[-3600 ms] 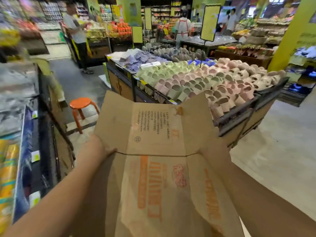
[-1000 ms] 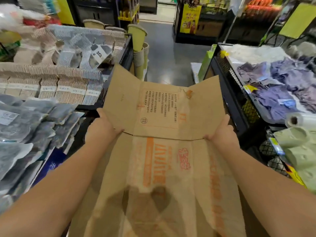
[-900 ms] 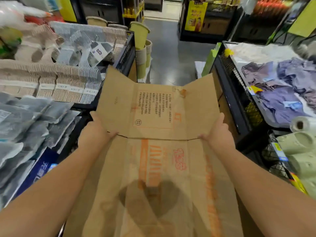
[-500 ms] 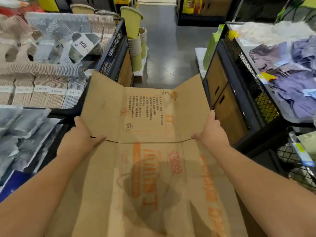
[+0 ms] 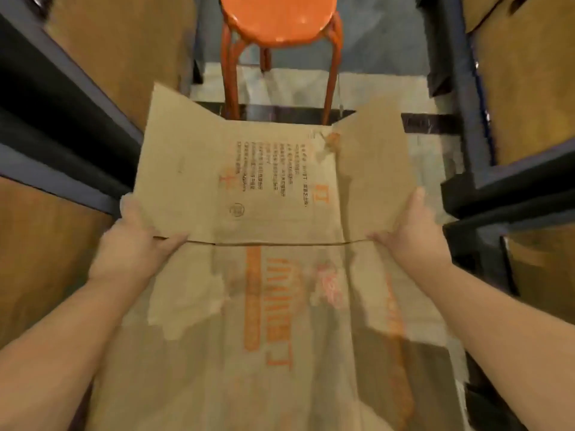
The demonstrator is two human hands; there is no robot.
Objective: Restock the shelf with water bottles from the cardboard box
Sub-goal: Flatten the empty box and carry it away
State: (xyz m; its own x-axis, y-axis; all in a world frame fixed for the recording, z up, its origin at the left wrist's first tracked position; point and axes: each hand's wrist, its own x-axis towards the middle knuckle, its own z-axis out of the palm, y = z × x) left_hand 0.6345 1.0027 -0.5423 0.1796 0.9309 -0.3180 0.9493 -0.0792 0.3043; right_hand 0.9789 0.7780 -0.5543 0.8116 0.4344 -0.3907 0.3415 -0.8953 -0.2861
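Note:
A flattened brown cardboard box (image 5: 267,194) with orange print fills the middle of the head view, held out low in front of me. My left hand (image 5: 133,244) grips its left edge at the fold line. My right hand (image 5: 410,237) grips the right edge at the same fold. The far flaps stand open toward the floor ahead. No water bottles and no stocked shelf are in view.
An orange round stool (image 5: 278,20) stands on the floor straight ahead, just past the box. Dark-framed display units with wooden panels close in on the left (image 5: 77,98) and right (image 5: 504,126), leaving a narrow aisle. More flat cardboard (image 5: 373,88) lies on the floor under the stool.
My view has tilted down and moved along the aisle; the goods on the displays have dropped out of sight and the orange stool has come in. Both hands keep the same grip on the box.

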